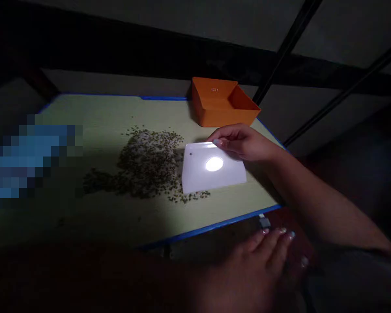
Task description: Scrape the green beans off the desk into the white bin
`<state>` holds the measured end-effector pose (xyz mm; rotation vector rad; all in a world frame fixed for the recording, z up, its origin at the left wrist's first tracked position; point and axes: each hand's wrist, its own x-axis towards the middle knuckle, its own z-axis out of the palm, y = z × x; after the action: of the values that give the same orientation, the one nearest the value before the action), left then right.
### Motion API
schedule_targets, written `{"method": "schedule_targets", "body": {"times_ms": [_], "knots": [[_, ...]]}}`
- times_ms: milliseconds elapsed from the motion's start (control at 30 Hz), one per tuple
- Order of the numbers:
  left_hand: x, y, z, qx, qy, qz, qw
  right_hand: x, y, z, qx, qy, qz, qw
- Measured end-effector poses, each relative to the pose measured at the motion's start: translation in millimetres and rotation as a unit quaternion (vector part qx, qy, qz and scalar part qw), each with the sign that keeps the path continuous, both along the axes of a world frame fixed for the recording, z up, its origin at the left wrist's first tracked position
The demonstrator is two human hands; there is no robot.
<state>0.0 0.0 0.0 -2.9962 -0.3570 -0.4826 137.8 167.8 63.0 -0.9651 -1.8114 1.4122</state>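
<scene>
The right hand (247, 143) pinched the white panel (198, 174) by its far edge, right of the speckled pile (146, 165) on the table (94, 113), left hand (250, 269) open nearby, any shift calling for a steady grip.

A table (101, 108) with a pale, yellowish-green top and blue edging (215, 227) fills the middle. Its top is brightest toward the centre and far side, and dims into shadow at the near left. Beyond it lie dull grey panels (221, 19), wall or floor being hard to tell, crossed by a broad black band (117, 45). On the right, two dark strips (288, 39) (345, 92) run slantwise. A dark brown bar (41, 82) stands at the far left. Past the near right edge is a dim reddish surface (285, 217). The outer room is mostly dark.
</scene>
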Motion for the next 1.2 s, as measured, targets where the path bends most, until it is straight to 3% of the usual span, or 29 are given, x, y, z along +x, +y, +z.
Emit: {"method": "schedule_targets", "body": {"times_ms": [167, 300, 467, 833, 1200], "knots": [[-2, 0, 1.1, 0.008, -0.004, -0.003, 1.0, 4, 5, -0.1, 0.013, 0.01, -0.005, 1.0], [-2, 1, 1.5, 0.011, -0.002, -0.003, 1.0, 10, 6, 4.2, 0.036, 0.013, -0.046, 0.998], [-6, 3, 4.1, 0.022, 0.002, -0.011, 1.0, 14, 8, 8.6, 0.051, -0.033, -0.064, 0.996], [-6, 2, 3.7, 0.011, 0.001, 0.0, 1.0, 13, 8, 3.0, 0.057, -0.048, 0.093, 0.993], [-6, 3, 2.9, 0.006, 0.002, 0.01, 1.0, 13, 4, 5.3, 0.029, -0.06, 0.126, 0.99]]}}
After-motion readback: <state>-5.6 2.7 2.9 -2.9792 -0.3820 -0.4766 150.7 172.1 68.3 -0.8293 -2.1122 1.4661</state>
